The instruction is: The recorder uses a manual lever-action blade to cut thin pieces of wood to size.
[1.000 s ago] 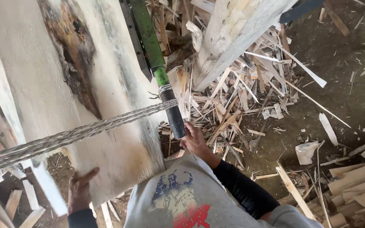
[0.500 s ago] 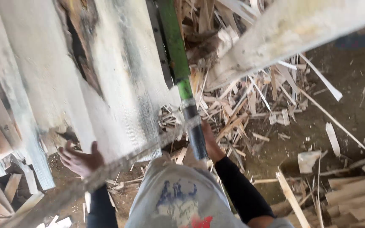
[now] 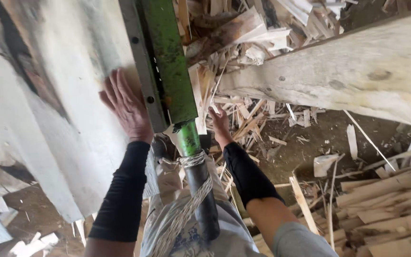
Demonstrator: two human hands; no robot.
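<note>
My left hand point(image 3: 127, 105) lies flat, fingers spread, on the pale cut face of a big log slab point(image 3: 53, 114) at the left. My right hand point(image 3: 220, 123) reaches past a green metal machine arm point(image 3: 167, 62) toward thin wood strips point(image 3: 200, 95) beside it; its fingers are partly hidden, and whether it holds a strip cannot be told. A twisted steel cable point(image 3: 186, 209) wraps the black handle point(image 3: 203, 200) below the green arm. Both forearms wear black sleeves.
A thick pale wooden beam point(image 3: 348, 76) crosses the upper right. Split wood scraps point(image 3: 262, 119) litter the dirt ground. Stacked offcuts point(image 3: 391, 209) lie at the lower right. More broken wood point(image 3: 243, 24) is piled at the top.
My left hand rose from low beside the slab onto its face near the green arm. My right hand left the black handle and reached up toward the strips. The view moved closer.
</note>
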